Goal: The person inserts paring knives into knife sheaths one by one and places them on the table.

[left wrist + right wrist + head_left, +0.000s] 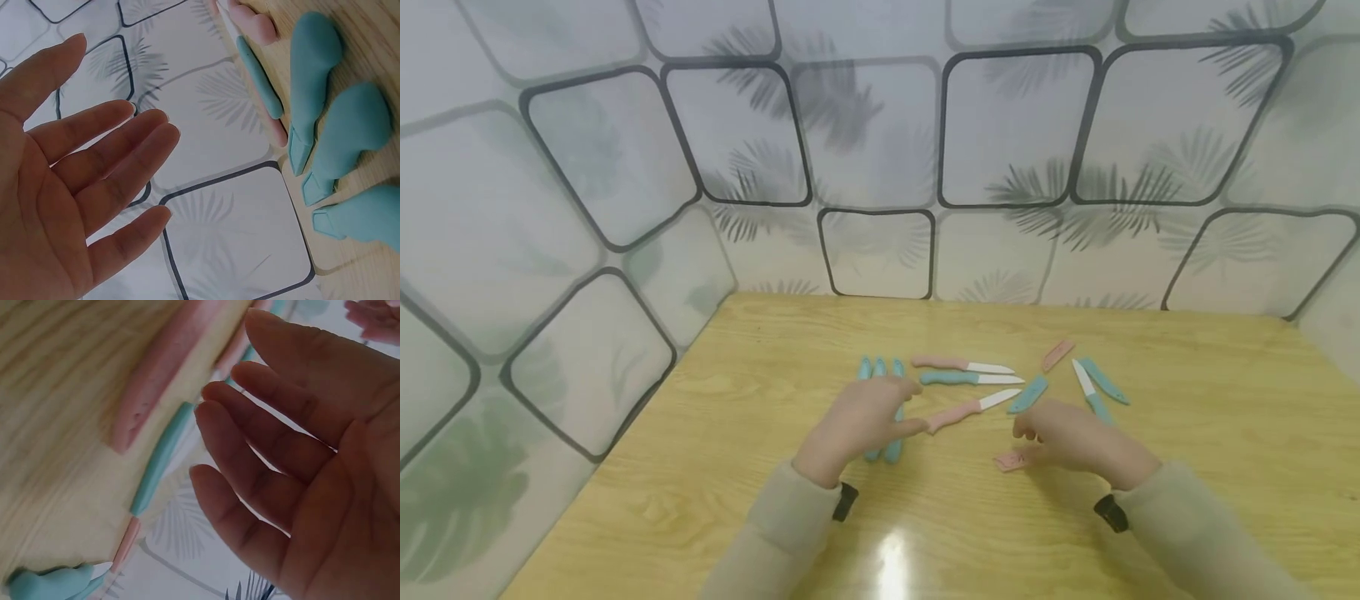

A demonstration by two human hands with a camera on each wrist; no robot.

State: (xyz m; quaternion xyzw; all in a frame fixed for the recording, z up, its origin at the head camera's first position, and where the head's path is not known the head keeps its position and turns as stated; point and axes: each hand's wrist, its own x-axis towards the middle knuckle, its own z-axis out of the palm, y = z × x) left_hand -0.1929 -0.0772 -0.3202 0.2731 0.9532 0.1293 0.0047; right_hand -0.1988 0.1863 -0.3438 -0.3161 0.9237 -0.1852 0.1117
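Observation:
My left hand (pixel 868 417) hovers over three teal sheathed knives (pixel 350 131) lying side by side, its fingers loosely spread and holding nothing. To the right of it lie a pink-handled knife (pixel 955 414), a teal-handled knife (pixel 951 378) and another pink-handled knife (pixel 940 362), all with bare white blades. My right hand (pixel 1075 437), fingers slightly bent and palm bare, hangs above a pink sheath (pixel 159 378) that it partly covers in the head view. Just beyond that hand is a teal sheath (pixel 1028 394).
Farther right, a teal-handled knife (pixel 1085 379) with a bare blade lies beside a teal sheath (pixel 1105 382). A second pink sheath (pixel 1057 355) lies toward the back. The wooden table (pixel 737 350) meets a patterned wall (pixel 880 250) at the back and left.

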